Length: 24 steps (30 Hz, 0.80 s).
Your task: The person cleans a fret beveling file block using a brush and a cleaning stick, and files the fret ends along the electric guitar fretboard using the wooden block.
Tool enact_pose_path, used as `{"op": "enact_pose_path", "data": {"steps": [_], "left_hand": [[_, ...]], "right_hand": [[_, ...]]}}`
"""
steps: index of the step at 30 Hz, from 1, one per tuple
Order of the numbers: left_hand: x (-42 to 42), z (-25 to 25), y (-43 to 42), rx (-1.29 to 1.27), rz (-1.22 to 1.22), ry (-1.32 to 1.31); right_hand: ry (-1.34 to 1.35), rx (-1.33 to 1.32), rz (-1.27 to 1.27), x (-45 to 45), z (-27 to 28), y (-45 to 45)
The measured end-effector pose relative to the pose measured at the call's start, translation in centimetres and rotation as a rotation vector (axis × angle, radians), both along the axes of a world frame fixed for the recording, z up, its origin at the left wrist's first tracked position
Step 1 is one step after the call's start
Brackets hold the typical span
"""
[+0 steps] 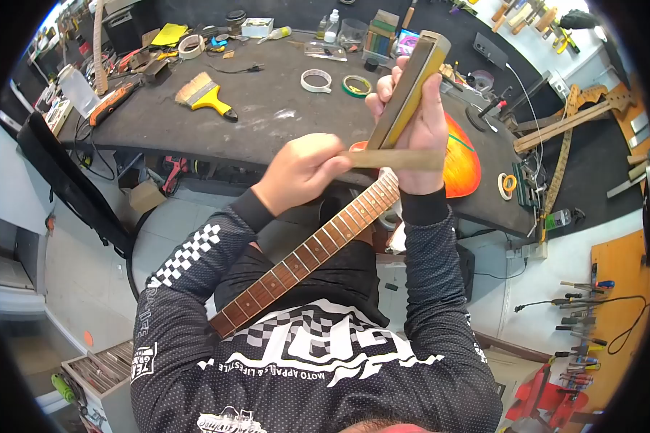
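Observation:
My right hand [417, 108] is wrapped round a long block [414, 83] with a yellowish side, raised at a slant above the bench. In my left hand [305, 169], closed in a fist, is one end of a flat tan strip [396, 159]. The strip lies across the view, its far end in front of my right wrist. Below both hands a guitar neck [303, 257] with a fretted brown fingerboard slants over my lap. The orange-red guitar body [462, 162] shows beside my right hand, partly hidden by it.
The dark workbench [282, 123] holds a yellow-handled brush [208, 95], tape rolls [315, 81], an orange power tool [114, 103] and bottles along the back. Guitar necks [570, 119] lie at the right. Tools hang on a wooden board [621, 289] at the lower right.

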<state>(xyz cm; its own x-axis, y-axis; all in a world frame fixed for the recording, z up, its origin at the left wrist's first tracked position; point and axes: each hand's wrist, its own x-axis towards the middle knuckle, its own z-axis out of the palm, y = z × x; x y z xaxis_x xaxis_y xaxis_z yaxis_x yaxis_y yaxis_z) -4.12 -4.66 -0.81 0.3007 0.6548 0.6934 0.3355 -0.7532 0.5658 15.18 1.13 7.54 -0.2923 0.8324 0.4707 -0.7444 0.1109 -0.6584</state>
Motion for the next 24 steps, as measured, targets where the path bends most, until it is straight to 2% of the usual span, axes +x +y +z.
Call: {"op": "enact_pose_path", "data": {"steps": [3, 6, 10, 15, 18, 19, 21, 24], "left_hand": [[-2.5, -3.5, -0.7, -0.131, -0.023, 0.04], [-2.3, -2.9, -1.2, -0.175, 0.021, -0.078], [1.0, 1.2, -0.2, -0.065, -0.039, -0.115], [-0.4, -1.6, 0.8, -0.085, -0.016, -0.059], [1.7, 0.1, 0.7, -0.002, -0.053, -0.101], [1.3, -0.3, 0.8, 0.011, -0.027, -0.062], [-0.3, -2.1, 1.4, 0.045, 0.01, 0.02], [-2.7, -4.3, 0.6, -0.107, 0.059, 0.036]], "right_hand": [[0.059, -0.024, 0.004, 2.1, 0.7, 0.2], [0.026, -0.004, -0.033, 1.8, 0.3, 0.0], [0.022, -0.023, 0.056, -0.3, -0.6, -0.1], [0.015, 0.02, -0.034, 1.4, 0.2, -0.1], [0.052, -0.037, 0.065, 0.5, -0.9, 0.0], [0.066, -0.054, 0.096, 0.3, -1.1, 0.1], [0.054, 0.004, -0.002, 2.2, 0.0, 0.2], [0.087, 0.022, -0.055, 4.8, 0.3, 1.3]]}}
